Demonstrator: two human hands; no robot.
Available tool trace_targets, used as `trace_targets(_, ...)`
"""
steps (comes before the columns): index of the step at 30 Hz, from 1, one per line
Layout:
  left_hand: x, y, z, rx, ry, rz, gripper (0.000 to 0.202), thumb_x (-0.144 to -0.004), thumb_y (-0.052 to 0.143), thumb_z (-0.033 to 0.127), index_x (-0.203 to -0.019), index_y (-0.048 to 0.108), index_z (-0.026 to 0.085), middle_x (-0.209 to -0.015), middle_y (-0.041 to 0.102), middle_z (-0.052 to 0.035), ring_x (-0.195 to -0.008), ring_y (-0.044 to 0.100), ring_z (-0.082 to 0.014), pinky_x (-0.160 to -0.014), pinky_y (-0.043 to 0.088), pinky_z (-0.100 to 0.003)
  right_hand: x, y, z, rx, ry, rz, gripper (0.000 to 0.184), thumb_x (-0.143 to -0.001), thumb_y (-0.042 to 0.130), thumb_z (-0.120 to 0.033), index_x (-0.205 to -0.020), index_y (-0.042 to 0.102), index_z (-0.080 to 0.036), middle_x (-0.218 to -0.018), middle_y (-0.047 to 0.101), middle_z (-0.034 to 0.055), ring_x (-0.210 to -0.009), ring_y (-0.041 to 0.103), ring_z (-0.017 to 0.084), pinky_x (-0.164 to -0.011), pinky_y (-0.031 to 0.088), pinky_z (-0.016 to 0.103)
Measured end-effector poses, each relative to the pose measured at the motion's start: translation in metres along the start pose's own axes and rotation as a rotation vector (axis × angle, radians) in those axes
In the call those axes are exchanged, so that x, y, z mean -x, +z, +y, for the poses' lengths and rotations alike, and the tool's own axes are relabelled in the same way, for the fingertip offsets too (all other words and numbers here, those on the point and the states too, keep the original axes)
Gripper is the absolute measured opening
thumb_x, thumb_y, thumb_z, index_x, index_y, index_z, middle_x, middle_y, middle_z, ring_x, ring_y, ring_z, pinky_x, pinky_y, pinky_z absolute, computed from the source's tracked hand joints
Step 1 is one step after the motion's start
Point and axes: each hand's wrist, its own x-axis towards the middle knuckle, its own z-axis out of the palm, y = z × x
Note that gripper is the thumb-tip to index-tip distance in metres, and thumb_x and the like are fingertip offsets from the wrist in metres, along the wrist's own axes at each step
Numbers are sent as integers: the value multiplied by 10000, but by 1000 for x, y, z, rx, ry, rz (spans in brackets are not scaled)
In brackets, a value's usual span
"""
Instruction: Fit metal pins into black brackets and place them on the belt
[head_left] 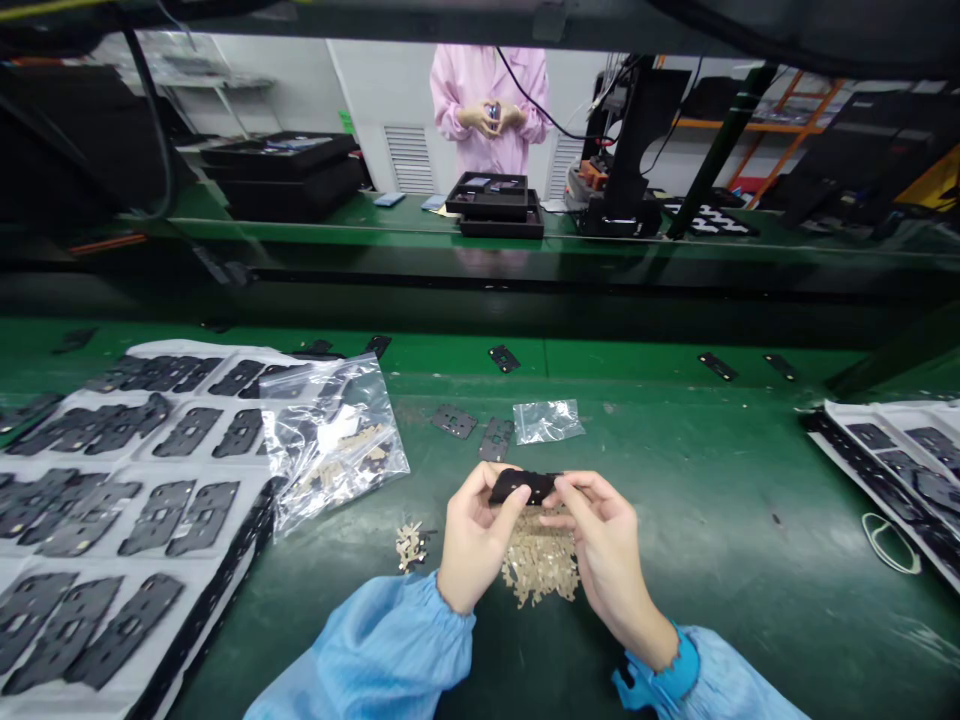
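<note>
Between my two hands, above the green table, is a small black plate [532,487] with cut-outs, tilted on edge. My left hand [480,535] grips its left end between thumb and fingers. At the plate's right end, my right hand [600,540] pinches with thumb and forefinger; whether a small part is in that pinch I cannot make out. Under the hands lies a sheet-like spread of small tan pieces [541,565], partly hidden by them. A little heap of tan and dark pieces [411,547] sits left of my left hand.
At left, a white compartment tray [142,510] holds several black plates; a similar tray [900,470] is at right. A clear bag [337,440] with tan pieces overlaps the left tray. A smaller bag [547,421] and loose plates [454,421] lie ahead. Across the bench stands a person [491,110] in pink.
</note>
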Motion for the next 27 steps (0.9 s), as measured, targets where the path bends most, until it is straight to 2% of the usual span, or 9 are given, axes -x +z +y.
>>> trace_targets(7, 5, 6, 1, -11, 33, 6, 190, -777, 628, 228, -673, 478, 177, -855, 598, -47, -842, 578, -163, -727, 477, -233, -1, 0, -2, -154, 101, -51, 129, -728, 719, -273, -745, 654, -163, -728, 618, 8, -711, 585, 129, -699, 532, 256)
trace_targets(12, 4, 4, -3, 0, 19, 2, 148, -765, 644, 231, -704, 524, 170, -865, 600, -40, -834, 572, -158, -744, 479, -243, -3, 0, -4, -227, 133, -71, 147, -708, 740, -256, -704, 632, -156, -681, 597, -7, -646, 564, 98, -653, 503, 200)
trace_targets(15, 4, 3, -9, 33, -12, 7, 116, -762, 652, 241, -785, 565, 167, -891, 585, -35, -861, 566, -162, -786, 477, -265, -2, 0, -4, -225, 136, -62, 178, -697, 755, -248, -724, 597, -171, -618, 572, -31, -545, 523, 65, -549, 468, 154)
trace_targets(18, 4, 1, -12, 80, -45, 7, 150, -774, 642, 251, -890, 586, 174, -909, 579, -36, -889, 567, -172, -801, 471, -276, -1, -1, -6, -127, 116, -101, 201, -721, 733, -282, -847, 612, -184, -581, 555, -36, -471, 476, 68, -416, 412, 150)
trace_targets(20, 3, 0, -9, 82, -32, -10, 172, -781, 633, 257, -926, 595, 175, -918, 594, -47, -904, 572, -183, -818, 463, -285, -1, -1, -7, -20, 67, -130, 244, -720, 725, -311, -897, 628, -175, -580, 563, -22, -456, 479, 86, -385, 414, 176)
trace_targets(23, 1, -4, -1, 36, 82, -38, 142, -783, 623, 262, -889, 618, 168, -956, 611, -77, -933, 576, -205, -847, 451, -308, -2, -3, -9, 148, -46, -140, 222, -710, 722, -323, -862, 663, -172, -602, 577, -1, -474, 512, 114, -406, 463, 221)
trace_targets(27, -2, -7, 10, -116, 199, -46, 94, -775, 624, 217, -852, 660, 177, -933, 606, -87, -900, 587, -213, -788, 471, -307, -3, -7, -9, 360, -202, -192, 114, -753, 675, -298, -813, 697, -203, -743, 602, 34, -524, 541, 133, -458, 489, 253)
